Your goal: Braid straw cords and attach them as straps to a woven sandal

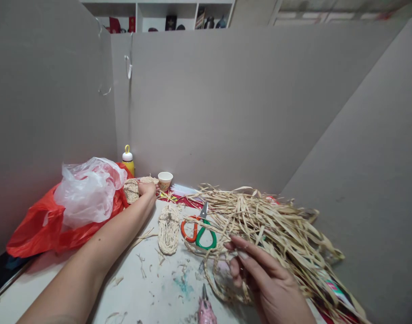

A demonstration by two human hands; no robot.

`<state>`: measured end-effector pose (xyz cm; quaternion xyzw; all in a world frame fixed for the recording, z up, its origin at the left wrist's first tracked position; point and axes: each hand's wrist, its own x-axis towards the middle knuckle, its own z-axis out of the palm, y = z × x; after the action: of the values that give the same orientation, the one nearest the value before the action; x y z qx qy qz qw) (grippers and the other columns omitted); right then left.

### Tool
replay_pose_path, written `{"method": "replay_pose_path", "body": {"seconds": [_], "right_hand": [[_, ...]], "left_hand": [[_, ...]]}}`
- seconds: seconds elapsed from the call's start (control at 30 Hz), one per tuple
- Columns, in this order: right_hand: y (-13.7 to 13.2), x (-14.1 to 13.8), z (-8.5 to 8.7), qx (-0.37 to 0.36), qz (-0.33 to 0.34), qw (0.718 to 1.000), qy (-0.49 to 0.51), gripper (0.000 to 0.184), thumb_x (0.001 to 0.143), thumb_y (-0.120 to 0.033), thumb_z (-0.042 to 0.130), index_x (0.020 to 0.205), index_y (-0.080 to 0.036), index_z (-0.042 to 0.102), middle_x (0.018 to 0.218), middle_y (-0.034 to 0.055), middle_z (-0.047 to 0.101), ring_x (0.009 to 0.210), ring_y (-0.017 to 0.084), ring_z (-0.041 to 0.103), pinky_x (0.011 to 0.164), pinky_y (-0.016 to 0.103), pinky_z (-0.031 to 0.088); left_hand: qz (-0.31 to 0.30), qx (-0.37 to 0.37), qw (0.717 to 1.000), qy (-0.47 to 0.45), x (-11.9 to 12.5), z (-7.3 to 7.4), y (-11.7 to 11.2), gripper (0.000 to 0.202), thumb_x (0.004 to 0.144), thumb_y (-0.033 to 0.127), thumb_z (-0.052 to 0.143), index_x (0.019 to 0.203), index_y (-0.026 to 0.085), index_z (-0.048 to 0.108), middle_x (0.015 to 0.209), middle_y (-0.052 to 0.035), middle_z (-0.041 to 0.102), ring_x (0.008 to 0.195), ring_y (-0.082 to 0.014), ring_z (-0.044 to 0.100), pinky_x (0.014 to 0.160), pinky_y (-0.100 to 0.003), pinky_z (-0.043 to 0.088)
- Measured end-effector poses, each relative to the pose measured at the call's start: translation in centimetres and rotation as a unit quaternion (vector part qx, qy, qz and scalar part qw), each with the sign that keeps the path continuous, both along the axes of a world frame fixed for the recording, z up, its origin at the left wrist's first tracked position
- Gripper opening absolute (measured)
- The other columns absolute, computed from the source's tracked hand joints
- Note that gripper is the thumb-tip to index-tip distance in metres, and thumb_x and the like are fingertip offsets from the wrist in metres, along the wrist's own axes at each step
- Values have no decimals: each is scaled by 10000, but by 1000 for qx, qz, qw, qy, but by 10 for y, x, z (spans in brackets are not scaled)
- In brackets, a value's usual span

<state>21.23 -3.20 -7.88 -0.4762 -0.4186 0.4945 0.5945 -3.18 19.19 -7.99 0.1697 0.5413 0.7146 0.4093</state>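
Observation:
My left hand (148, 188) reaches to the far left of the table, touching woven straw pieces there; its fingers are mostly hidden. A rounded woven straw piece (131, 191) lies just beside it. Nearer to me rests a flat, sole-shaped woven straw piece (168, 230). At the right, the fingers of my right hand (263, 274) are curled together at a braided straw cord (210, 270), which loops over the table. Scissors (206, 231) with one orange and one green handle lie beside the cord, partly crossed by it. A pink glue gun (206, 310) points away from me, its nozzle close to the cord.
A big heap of dry straw strips (260, 220) covers the right side. Behind are a paper cup (165, 181), translucent sticks (185, 191) and a yellow bottle (128, 163). Red and white plastic bags (87, 193) bulge at the left. Grey partitions (206, 108) enclose the table.

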Motion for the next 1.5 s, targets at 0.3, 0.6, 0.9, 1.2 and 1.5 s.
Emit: {"method": "replay_pose_path", "body": {"seconds": [0.3, 0.6, 0.9, 1.2, 1.5], "right_hand": [[2, -7, 12, -46, -21, 994, 95, 450, 546, -427, 886, 906, -185, 767, 619, 17, 665, 510, 100, 526, 471, 175, 433], [2, -8, 16, -6, -2, 995, 102, 434, 677, -463, 808, 962, -142, 743, 638, 15, 652, 543, 109, 531, 515, 199, 444], [-5, -11, 16, -2, 68, 989, 130, 283, 691, -394, 815, 857, -175, 749, 732, 22, 679, 585, 105, 545, 543, 204, 468], [-8, -11, 17, -17, 114, 982, 147, 214, 699, -340, 816, 819, -184, 734, 751, 18, 676, 595, 109, 553, 529, 200, 470], [-7, -9, 6, 89, -58, 993, -46, 202, 676, -330, 820, 822, -215, 739, 866, 39, 671, 749, 169, 609, 638, 246, 507]], "left_hand": [[-103, 133, 983, 76, 15, 25, -81, 242, 796, 164, 672, 970, 189, 506, 739, 36, 614, 632, -134, 649, 643, -268, 528], [-396, 216, 878, 162, 55, 10, -198, 251, 841, 279, 655, 868, 221, 412, 706, 63, 513, 650, -91, 558, 643, -222, 472], [-476, 187, 851, 119, 55, 4, -215, 250, 864, 262, 643, 888, 233, 396, 756, 51, 541, 688, -97, 552, 671, -251, 474], [-499, 174, 843, 101, 55, 7, -217, 259, 850, 219, 641, 876, 225, 384, 764, 40, 540, 701, -104, 551, 667, -255, 454], [-491, 127, 849, 148, 56, 13, -219, 385, 827, 282, 668, 1182, 210, 536, 1240, -112, 543, 1012, -190, 567, 825, -305, 480]]}}
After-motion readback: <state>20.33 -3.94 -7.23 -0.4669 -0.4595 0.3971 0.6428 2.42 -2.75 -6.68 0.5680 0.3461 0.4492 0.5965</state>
